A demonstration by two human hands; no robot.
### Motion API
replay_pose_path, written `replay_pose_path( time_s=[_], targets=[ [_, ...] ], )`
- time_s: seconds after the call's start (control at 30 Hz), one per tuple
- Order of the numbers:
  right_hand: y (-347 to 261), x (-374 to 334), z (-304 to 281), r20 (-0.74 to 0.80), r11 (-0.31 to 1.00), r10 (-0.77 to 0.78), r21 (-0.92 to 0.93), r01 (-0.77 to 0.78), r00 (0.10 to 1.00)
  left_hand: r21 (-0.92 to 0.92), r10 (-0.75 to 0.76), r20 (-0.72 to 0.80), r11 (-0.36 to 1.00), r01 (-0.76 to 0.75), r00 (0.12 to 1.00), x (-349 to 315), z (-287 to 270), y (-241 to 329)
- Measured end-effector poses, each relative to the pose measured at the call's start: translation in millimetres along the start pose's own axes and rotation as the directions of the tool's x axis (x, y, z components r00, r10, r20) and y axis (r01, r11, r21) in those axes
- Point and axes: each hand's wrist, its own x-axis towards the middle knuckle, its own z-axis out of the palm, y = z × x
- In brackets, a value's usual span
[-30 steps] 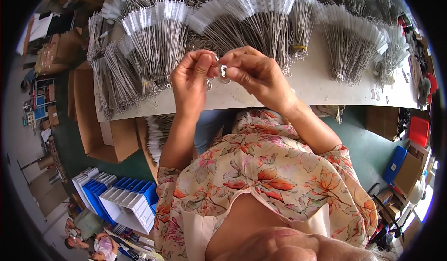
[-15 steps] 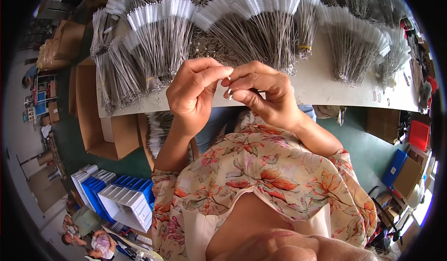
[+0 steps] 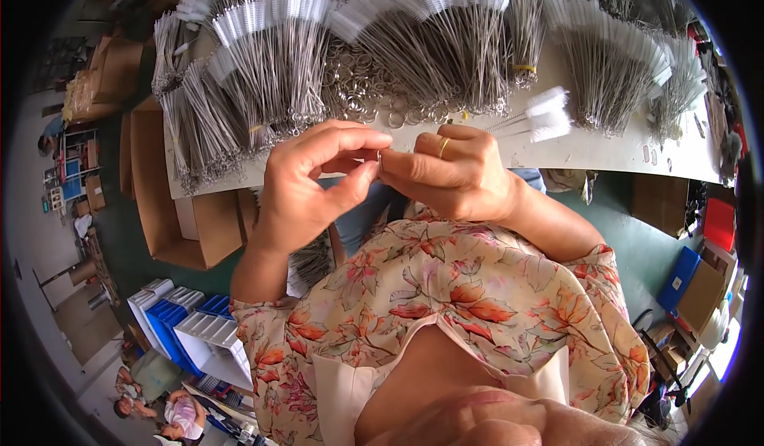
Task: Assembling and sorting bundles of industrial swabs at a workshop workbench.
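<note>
My left hand (image 3: pixel 314 179) and my right hand (image 3: pixel 458 171) meet at the fingertips in front of the table's near edge. Pinched between them is a small metal ring (image 3: pixel 380 156), of which only a thin shiny edge shows. A yellow band sits on a finger of my right hand. Beyond that hand, white-bristled wire brushes (image 3: pixel 549 116) stick out to the right; their thin stems run behind my knuckles, and I cannot tell whether my fingers hold them. A pile of loose metal rings (image 3: pixel 354 80) lies just past my hands.
Dense bundles of wire brushes (image 3: pixel 274 56) cover the white table (image 3: pixel 621 155), with more bundles (image 3: pixel 609 80) at the right. Below the left edge stands an open cardboard box (image 3: pixel 171 231). White and blue plastic bins (image 3: pixel 211 342) are at lower left, near two people (image 3: pixel 179 414).
My hands have come slightly nearer to me, and my right hand has turned knuckles up, its fingers closing over the ring. White brush heads now show beyond my right hand.
</note>
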Motion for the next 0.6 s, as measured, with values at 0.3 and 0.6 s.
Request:
replay_pose_path(
  time_s=[0.3,0.6],
  targets=[
    [-10,30,-15,0.456,-0.038,0.695,0.795,-0.605,0.556,0.363,0.485,-0.311,0.856,-0.369,0.818,-1,17,-10],
    [-2,34,-14,0.508,0.028,0.664,0.717,-0.697,0.549,0.212,0.365,-0.260,0.925,-0.317,0.894,2,3,-8]
  ],
)
